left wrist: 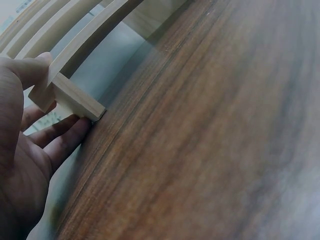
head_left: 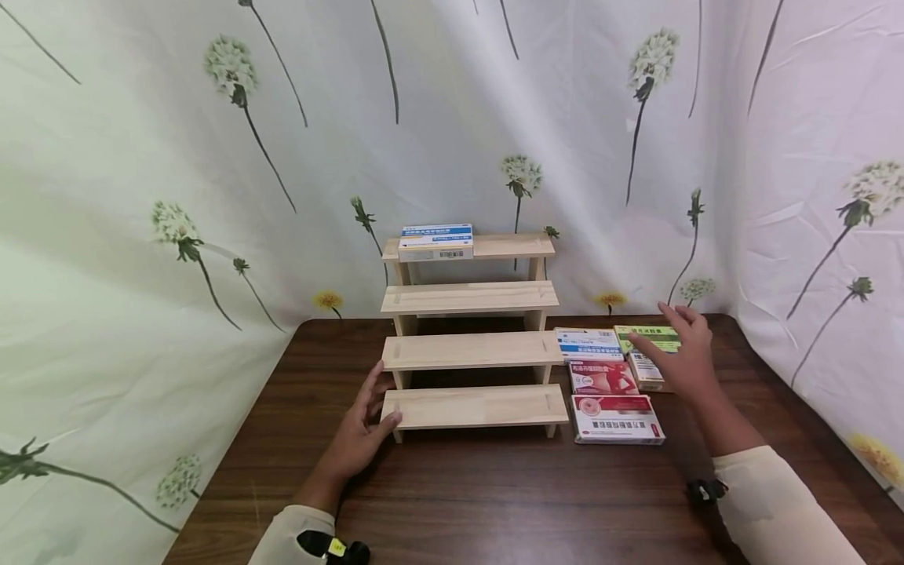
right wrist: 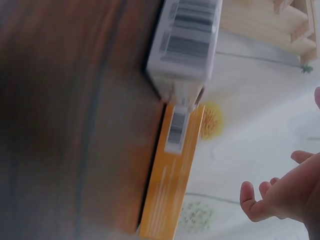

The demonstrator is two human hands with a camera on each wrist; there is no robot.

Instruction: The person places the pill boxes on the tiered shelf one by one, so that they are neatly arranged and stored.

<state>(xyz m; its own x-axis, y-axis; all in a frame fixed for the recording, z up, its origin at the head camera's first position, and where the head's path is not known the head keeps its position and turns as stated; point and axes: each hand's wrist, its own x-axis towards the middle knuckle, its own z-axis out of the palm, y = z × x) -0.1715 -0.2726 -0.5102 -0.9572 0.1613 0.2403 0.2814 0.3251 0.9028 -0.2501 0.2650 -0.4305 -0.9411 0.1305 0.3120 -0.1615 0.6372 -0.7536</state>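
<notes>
A four-step wooden display rack [head_left: 475, 408] stands on the table. My left hand [head_left: 359, 433] holds the left end of its lowest step, thumb on the board and fingers at the side leg [left wrist: 79, 97]. To the rack's right lie several medicine boxes: a blue-and-white box [head_left: 589, 345], a green box [head_left: 658, 337], a red box [head_left: 603, 378], a small white box [head_left: 648, 373] and a white-and-red box [head_left: 617, 424]. My right hand [head_left: 685, 357] hovers above the green and small white boxes, fingers spread and holding nothing. One blue-and-white box [head_left: 436, 242] lies on the top step's left part.
The brown wood-grain table [head_left: 480, 494] reaches back to a white curtain [head_left: 452, 141] with a dandelion print, which also hangs along both sides. In the right wrist view, a barcoded white box end [right wrist: 187, 45] stands before a box side in orange [right wrist: 167, 185].
</notes>
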